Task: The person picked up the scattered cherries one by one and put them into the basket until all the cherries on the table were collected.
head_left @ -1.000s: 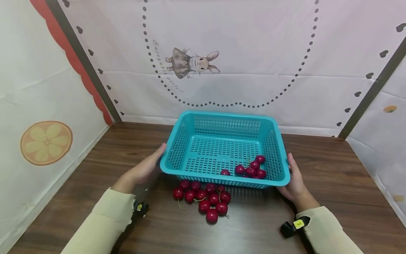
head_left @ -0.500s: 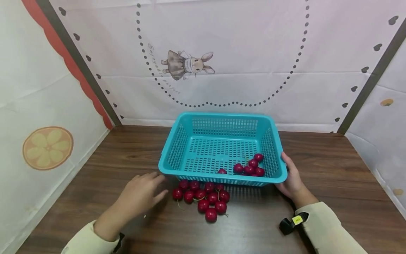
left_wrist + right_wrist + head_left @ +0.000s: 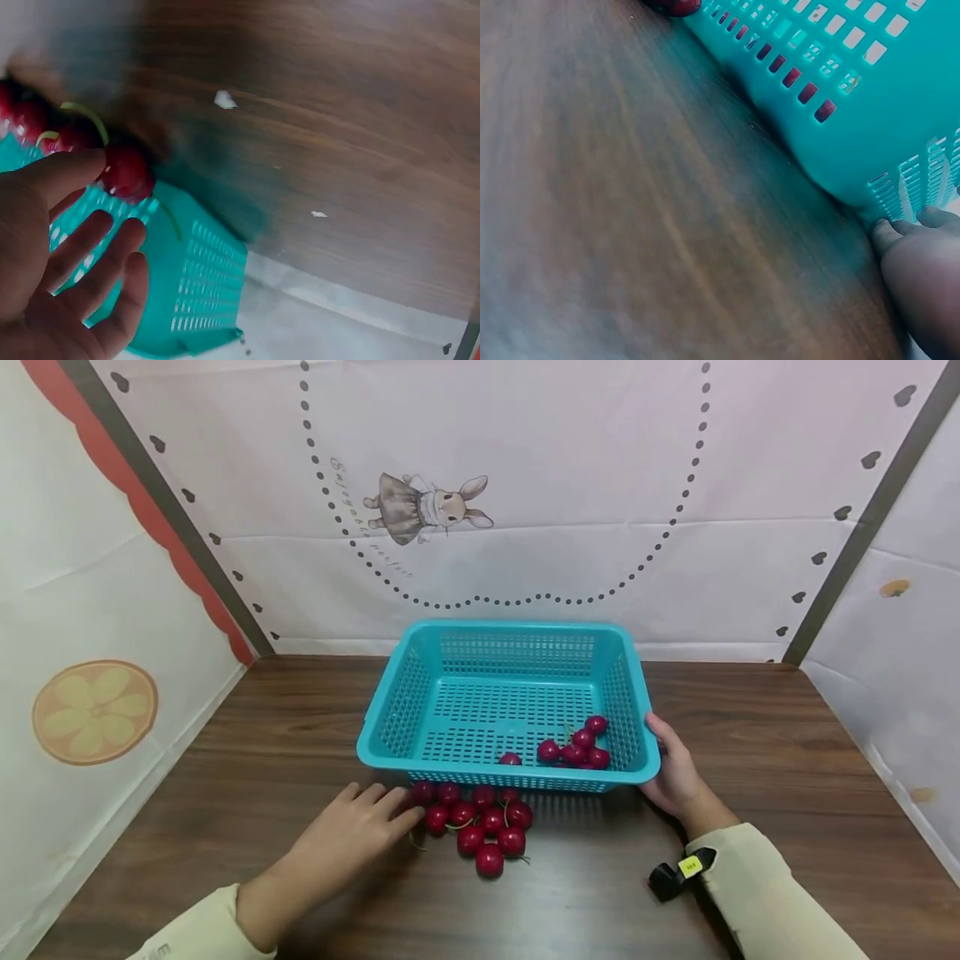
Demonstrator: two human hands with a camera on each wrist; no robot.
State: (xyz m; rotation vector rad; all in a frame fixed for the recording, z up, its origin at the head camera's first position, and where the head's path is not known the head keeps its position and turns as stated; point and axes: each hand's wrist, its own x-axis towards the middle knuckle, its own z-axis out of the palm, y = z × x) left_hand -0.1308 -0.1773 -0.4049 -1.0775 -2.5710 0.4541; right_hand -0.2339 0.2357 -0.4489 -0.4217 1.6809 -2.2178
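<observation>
A turquoise plastic basket (image 3: 510, 779) stands toward the back of the table with several cherries (image 3: 574, 753) in its front right part. In front of it lies a cluster of loose cherries (image 3: 470, 840), some with stems. My left hand (image 3: 341, 831) reaches the cluster's left end, fingers loosely bent. In the left wrist view, the thumb (image 3: 64, 176) overlaps the end cherry (image 3: 127, 174); whether it touches is unclear. My right hand (image 3: 678, 781) holds the basket's right side, thumb at the rim. Its fingertips (image 3: 885, 232) meet the lower side wall in the right wrist view.
The dark wooden table (image 3: 585, 893) is bordered by white printed cloth (image 3: 570, 468) behind and at both sides. Small white scraps (image 3: 225, 100) lie on the wood in the left wrist view.
My left hand has let go of the basket's left rim and come down and right to the loose cherries. The right hand stays at the basket. The head view has shifted slightly.
</observation>
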